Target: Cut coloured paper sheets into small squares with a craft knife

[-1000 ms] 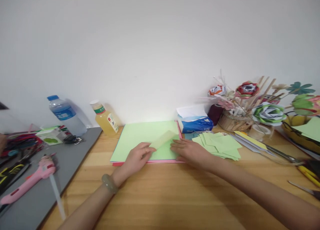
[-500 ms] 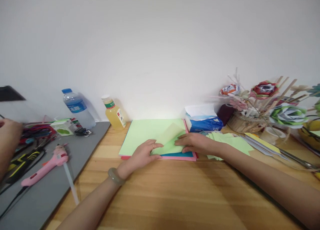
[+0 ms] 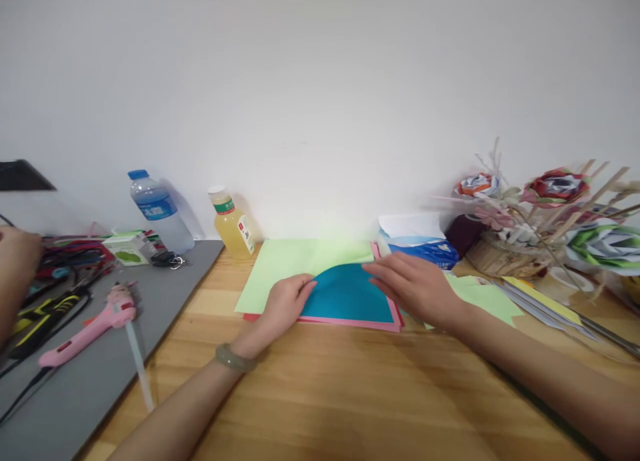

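A stack of coloured paper lies near the wall, with a light green sheet (image 3: 280, 264) on top. Its near right part is curled up, which exposes a blue sheet (image 3: 350, 301) and pink sheets (image 3: 350, 323) beneath. My left hand (image 3: 287, 304), a bangle on its wrist, is closed with thumb and fingers pinching the green sheet's near edge. At the right end of the raised edge, my right hand (image 3: 420, 287) has its fingers close together, tips on the green sheet; the thumb is mostly hidden. Cut light green pieces (image 3: 483, 297) lie partly behind my right forearm.
At the back stand a juice bottle (image 3: 233, 224), a water bottle (image 3: 160, 211) and a tissue pack (image 3: 420, 241). Paper flowers (image 3: 555, 187) fill the right. A pink glue gun (image 3: 90, 327) lies on a grey mat (image 3: 95, 394). Another person's hand (image 3: 17, 264) shows at the left edge.
The green sheet's near right part has lifted, baring more of the blue sheet. My right hand has risen slightly and moved right. The view has shifted, and another person's hand has come in at left.
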`<state>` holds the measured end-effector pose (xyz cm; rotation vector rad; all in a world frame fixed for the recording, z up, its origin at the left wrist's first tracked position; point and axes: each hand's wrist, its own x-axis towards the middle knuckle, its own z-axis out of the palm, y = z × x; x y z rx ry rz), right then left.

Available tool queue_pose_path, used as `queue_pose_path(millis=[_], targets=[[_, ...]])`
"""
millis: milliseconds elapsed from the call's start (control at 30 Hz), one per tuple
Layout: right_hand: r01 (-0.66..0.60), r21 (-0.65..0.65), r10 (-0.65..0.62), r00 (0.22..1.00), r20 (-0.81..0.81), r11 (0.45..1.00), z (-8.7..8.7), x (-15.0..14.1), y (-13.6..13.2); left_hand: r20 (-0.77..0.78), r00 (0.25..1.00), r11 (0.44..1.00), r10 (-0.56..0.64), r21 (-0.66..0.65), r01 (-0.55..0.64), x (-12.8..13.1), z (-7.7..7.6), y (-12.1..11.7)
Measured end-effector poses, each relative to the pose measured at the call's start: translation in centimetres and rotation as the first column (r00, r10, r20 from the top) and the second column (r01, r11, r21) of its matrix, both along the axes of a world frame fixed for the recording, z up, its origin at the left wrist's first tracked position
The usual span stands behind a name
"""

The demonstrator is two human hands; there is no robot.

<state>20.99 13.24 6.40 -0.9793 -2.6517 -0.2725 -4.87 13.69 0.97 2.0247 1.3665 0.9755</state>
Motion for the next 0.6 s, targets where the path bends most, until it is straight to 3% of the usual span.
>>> queue_pose_path(millis=[67,167,333,600], targets=[[-0.044,0.062,0.038,0.995,0.093,0.997,-0.7,-0.6,-1.1,0.097,0.989,0.993,0.115,-0.014,-0.114,-0.1,0.2,0.7],[-0.071,0.122,0.048,0.982,0.18,0.99,-3.1,-1.4,-1.7,0.181,0.96,0.977,0.215,-0.049,-0.209,-0.5,0.3,1.8],[-0.067,0.198,0.025,0.978,0.205,0.978,-6.4,-1.6,-2.0,0.278,0.92,0.961,0.277,-0.105,-0.258,-0.9,0.3,2.4],[-0.101,0.208,0.062,0.98,0.187,0.973,-4.3,-1.4,-2.8,0.335,0.891,0.952,0.306,-0.095,-0.291,-0.7,0.3,2.1]])
